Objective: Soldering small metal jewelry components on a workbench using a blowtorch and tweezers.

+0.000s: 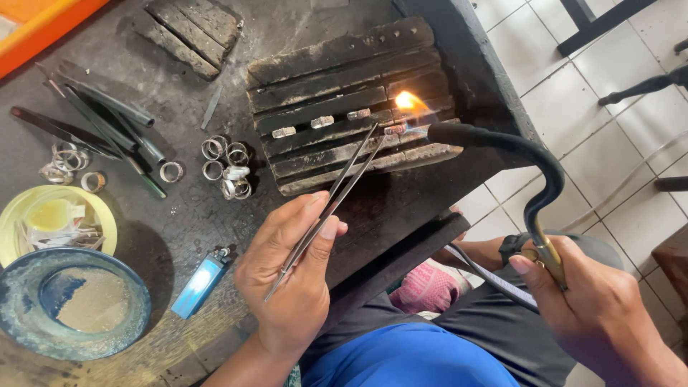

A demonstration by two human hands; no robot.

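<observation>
My left hand (290,276) pinches long steel tweezers (337,190) whose tips reach a small silver ring piece (394,130) on the charred wooden block (344,64). My right hand (584,297) grips the brass handle of a curved black torch (534,161). Its flame (410,102) burns right at that piece. Three more silver pieces (322,122) lie in a row on the block to the left.
Several silver rings (226,166) lie on the dark bench beside the block, more rings (64,161) and dark tools (100,122) at the left. A blue lighter (199,283), a blue bowl (21,315) and a yellow dish (14,208) sit near the front. Tiled floor is at right.
</observation>
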